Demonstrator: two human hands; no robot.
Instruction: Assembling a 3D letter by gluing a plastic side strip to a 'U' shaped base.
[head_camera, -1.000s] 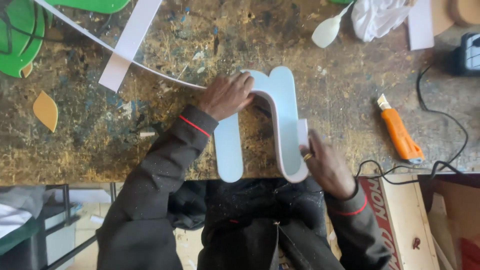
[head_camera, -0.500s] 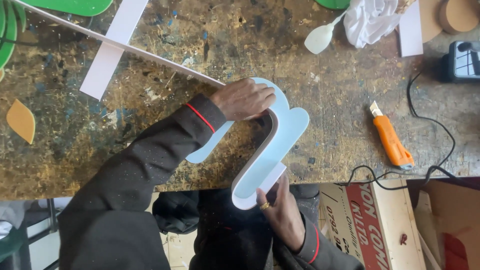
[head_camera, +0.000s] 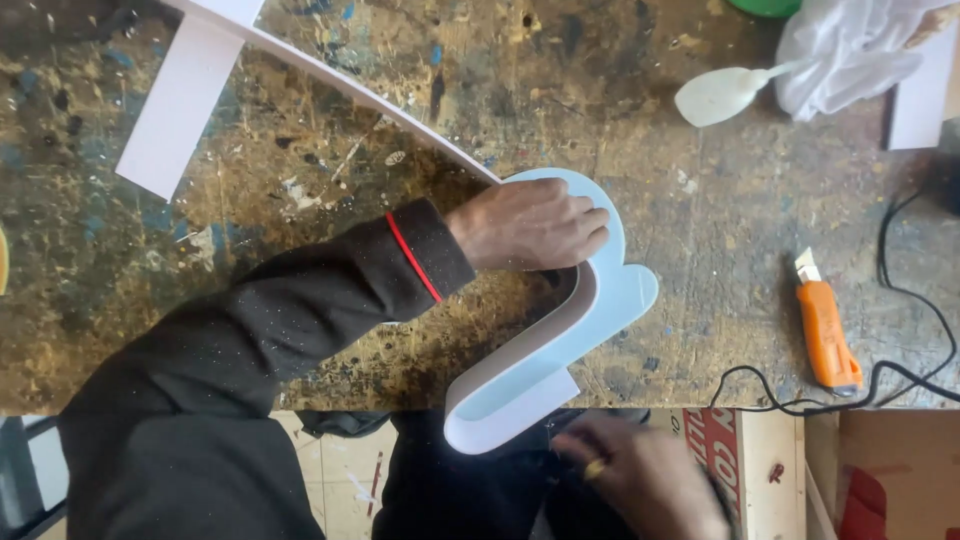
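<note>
While the left hand (head_camera: 530, 225) lies flat with fingers closed over the top of the pale blue curved letter shape (head_camera: 600, 300), pressing it down on the stained workbench (head_camera: 300, 200), the head view shows the shape's lower end hanging past the bench edge toward the person. The white edging strip (head_camera: 330, 80) runs from under that hand away to the upper left, and its near end wraps the shape's inner curve just below the fingers. The right hand (head_camera: 640, 475) sits below the overhanging end, blurred, fingers curled; whether it grips the strip's loose tab cannot be told. Risks, as judged: the unsupported end could tip or flex if the pressing hand eases, pulling the strip off its curve; the long free strip could drag and twist the wrap. An orange utility knife (head_camera: 825, 330) lies well right of the grip (blade state unclear), beside a black cable (head_camera: 900, 300) that a sweeping sleeve could snag.
</note>
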